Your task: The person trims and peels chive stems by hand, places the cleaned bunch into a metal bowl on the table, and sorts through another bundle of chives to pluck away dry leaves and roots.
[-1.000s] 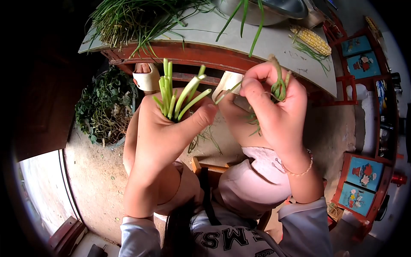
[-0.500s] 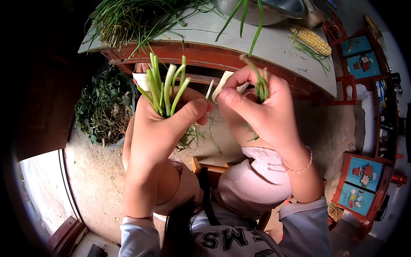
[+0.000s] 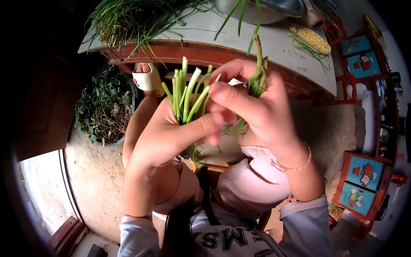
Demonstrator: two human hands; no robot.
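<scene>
My left hand (image 3: 171, 132) is closed around a bunch of chives (image 3: 185, 96), their pale cut-looking stem ends pointing up past the thumb. Right beside it, my right hand (image 3: 261, 103) has its thumb and forefinger at the outer stems of that bunch; whether they pinch one is hard to see. Tucked in the right palm are limp green-brown scraps of chive (image 3: 258, 79), sticking up between the fingers. The lower leaves of the bunch hang under my left hand, mostly hidden.
A heap of chives (image 3: 128, 21) lies on the white-topped table (image 3: 201, 32) ahead. A metal basin (image 3: 257, 16) and an ear of corn (image 3: 311, 39) rest farther right. Leafy vines (image 3: 102, 107) fill a container on the floor at left. Painted cabinets (image 3: 359, 171) stand at right.
My hands have come together: the left moved right with the chives, and the right thumb and forefinger now meet the bunch. The scraps in my right hand stand more upright.
</scene>
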